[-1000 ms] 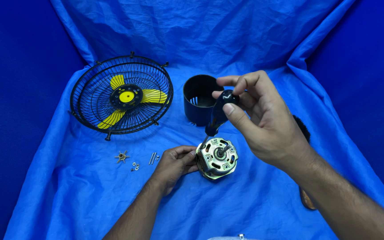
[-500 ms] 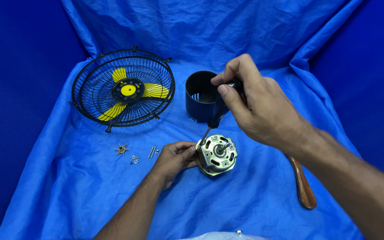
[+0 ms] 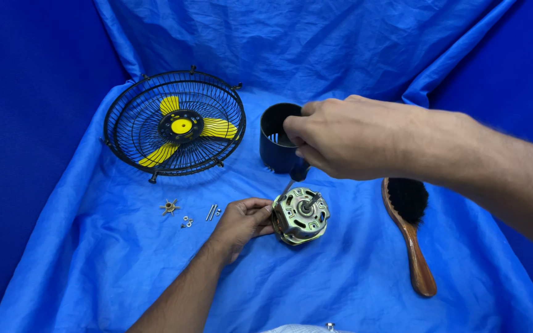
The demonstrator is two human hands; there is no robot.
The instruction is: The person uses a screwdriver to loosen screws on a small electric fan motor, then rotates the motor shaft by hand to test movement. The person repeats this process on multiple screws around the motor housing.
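We see the right hand lower and flatter now than half a sec ago: it has dropped from above the dark blue cup-shaped housing to sit in front of it, knuckles up, closed round a screwdriver. Only the dark handle end and thin shaft show below the fist; the tip reaches the motor at approx 11 o'clock on its face, though we can't tell if it sits in a screw head. The left hand has barely moved: it grips the motor's side at 9 o'clock, fingers curled on the metal frame, holding it on the blue cloth w/ the shaft facing up toward us.

So the tool has gone from being raised to being set on the motor, i.e. work on the motor's frame looks under way.

Fan guard w/ yellow blades lies at 10 o'clock from the motor, small screws & washers at 9, wooden brush at 3.
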